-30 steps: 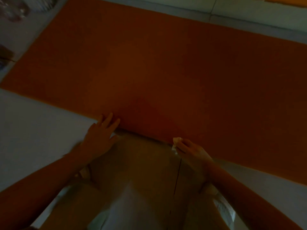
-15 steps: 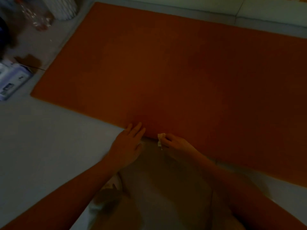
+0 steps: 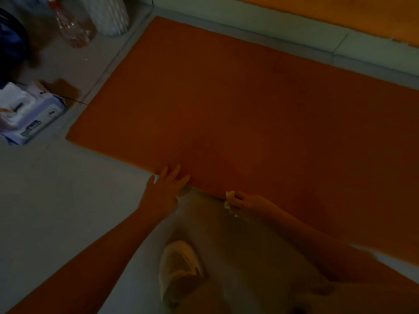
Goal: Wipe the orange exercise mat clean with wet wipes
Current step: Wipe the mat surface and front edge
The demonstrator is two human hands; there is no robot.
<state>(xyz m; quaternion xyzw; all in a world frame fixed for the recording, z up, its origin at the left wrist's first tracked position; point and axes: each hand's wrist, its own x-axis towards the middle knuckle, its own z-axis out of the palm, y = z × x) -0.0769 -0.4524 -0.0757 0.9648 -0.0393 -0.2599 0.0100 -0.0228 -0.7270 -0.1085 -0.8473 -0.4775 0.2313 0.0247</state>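
We see the big flat orange exercise mat lying on the pale grey floor. It fills the middle and right of the frame, and its near edge runs from the middle left down to the lower right.

Low in the middle, the small crumpled white wet wipe sits right at that near edge. The right hand pinches the wipe between its fingertips, with the fingers curled in. Just to the left of it, the left hand lies flat, its fingers straight and a little spread, with the tips touching the mat's edge.

Below the hands, at the bottom middle, we see a pale shoe.

At the left edge, near the mat's corner, is a soft purple and white pack of wipes. In the upper left stand a clear plastic bottle and a white ribbed pot. It is dim, so small things are hard to make out.
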